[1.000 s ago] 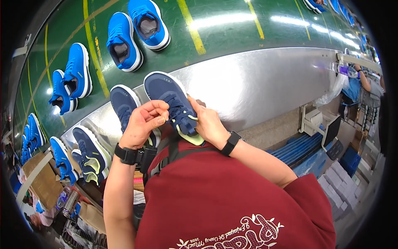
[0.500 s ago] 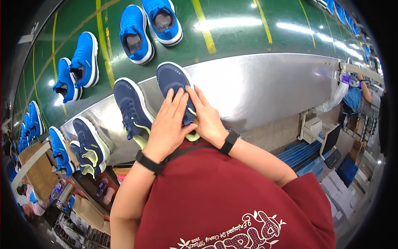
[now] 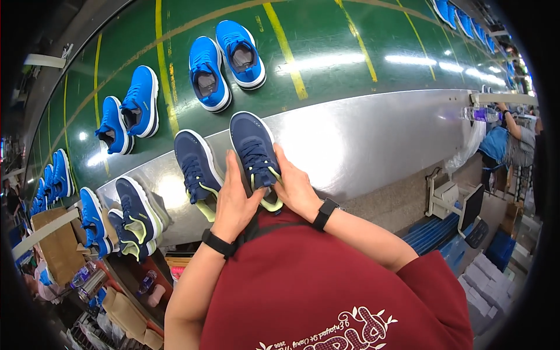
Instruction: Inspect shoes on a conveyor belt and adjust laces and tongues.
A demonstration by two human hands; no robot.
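Observation:
A navy sneaker (image 3: 252, 140) with lime-green lining and a white sole rests on the metal ledge (image 3: 356, 131), toe pointing away from me. My left hand (image 3: 232, 198) holds it along its left side, the thumb by the heel opening. On the opposite side my right hand (image 3: 296, 185) grips it, fingers along the upper and thumb near the collar. Between my hands the laces and tongue show. Just left of my left hand lies another navy sneaker (image 3: 192, 160) of the same look, untouched. The heel of the held shoe is close against my red shirt.
Beyond the ledge, a green conveyor belt (image 3: 321, 44) with yellow stripes carries blue sneakers (image 3: 207, 76) in pairs. More navy sneakers (image 3: 137, 201) and a blue sneaker (image 3: 93, 219) sit at the left end. A cardboard box (image 3: 55, 239) stands lower left, blue slats (image 3: 431, 233) lower right.
My hands have parted from over the laces to the shoe's two sides, uncovering its upper. The whole view has shifted, so the shoes and belt appear lower.

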